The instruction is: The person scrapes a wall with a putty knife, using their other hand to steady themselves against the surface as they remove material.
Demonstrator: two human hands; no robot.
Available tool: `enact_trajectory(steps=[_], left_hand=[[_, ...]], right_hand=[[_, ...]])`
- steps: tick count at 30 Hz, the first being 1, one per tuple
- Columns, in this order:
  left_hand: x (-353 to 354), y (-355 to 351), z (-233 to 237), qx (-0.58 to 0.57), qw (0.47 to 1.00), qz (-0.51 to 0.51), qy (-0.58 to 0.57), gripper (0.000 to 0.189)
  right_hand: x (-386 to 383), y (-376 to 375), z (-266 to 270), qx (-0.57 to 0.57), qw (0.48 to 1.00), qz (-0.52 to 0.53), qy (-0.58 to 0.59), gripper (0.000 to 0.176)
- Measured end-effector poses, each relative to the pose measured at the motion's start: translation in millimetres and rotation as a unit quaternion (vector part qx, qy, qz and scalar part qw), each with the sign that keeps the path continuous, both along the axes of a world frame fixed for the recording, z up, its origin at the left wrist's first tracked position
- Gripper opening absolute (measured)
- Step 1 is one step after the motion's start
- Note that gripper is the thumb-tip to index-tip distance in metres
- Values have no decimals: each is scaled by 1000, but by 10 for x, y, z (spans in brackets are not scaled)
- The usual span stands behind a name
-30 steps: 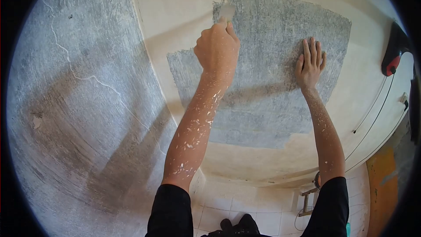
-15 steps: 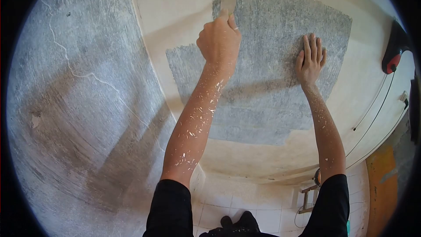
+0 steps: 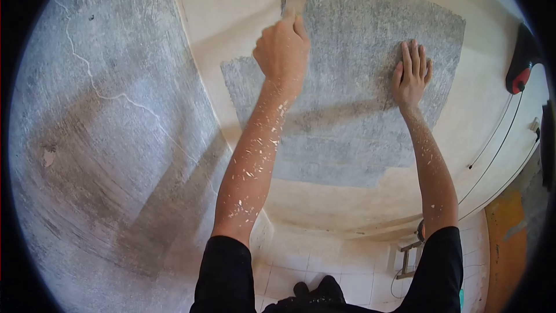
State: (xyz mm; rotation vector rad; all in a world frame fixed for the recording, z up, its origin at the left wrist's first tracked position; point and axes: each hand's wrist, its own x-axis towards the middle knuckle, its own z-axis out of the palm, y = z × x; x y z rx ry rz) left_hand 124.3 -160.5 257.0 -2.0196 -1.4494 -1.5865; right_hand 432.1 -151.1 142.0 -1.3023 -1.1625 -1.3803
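My left hand point(image 3: 282, 52) is closed round the handle of a scraper point(image 3: 296, 1), whose flat pale blade points up and lies at the upper left edge of a rough grey patch point(image 3: 347, 35) on the cream wall point(image 3: 231, 0). Fingers spread and pointing up, my right hand point(image 3: 412, 75) rests flat on the right part of that patch and holds nothing. Pale flakes speckle both forearms, more thickly the left one.
A grey wall point(image 3: 116, 139) with a pale crack line meets the cream wall at the left. At the right hang a black and red object point(image 3: 519, 69) and thin cables. Below are floor tiles point(image 3: 353, 284), a small stool point(image 3: 407, 258) and an orange panel point(image 3: 505, 243).
My left hand and the scraper have moved slightly left and up, onto the edge of the grey patch. My right hand stays in place on the wall.
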Motion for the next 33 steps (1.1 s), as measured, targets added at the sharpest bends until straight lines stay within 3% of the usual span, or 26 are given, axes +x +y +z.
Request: enact_trajectory(steps=[10,25,28,31,33], left_hand=[[-140,12,-54,-27,999,-32,-32,34],[-132,55,112,46,998,33,14,28],[-205,74,6,-1,1000,15,11,34],[-128,43,52,16,1000,-3,13,34],[-113,83,25,34,999,15,23,30]], right_hand=[[63,-9,-14,11,1000,8,-18,47],[67,-24,-13,10,1000,-1,-8,45],[51,-10,-138,6,1000,23,-18,45],[43,-19,-45,-7,1000,-17,-1,45],[58,21,-13,12,1000,12,-12,45]])
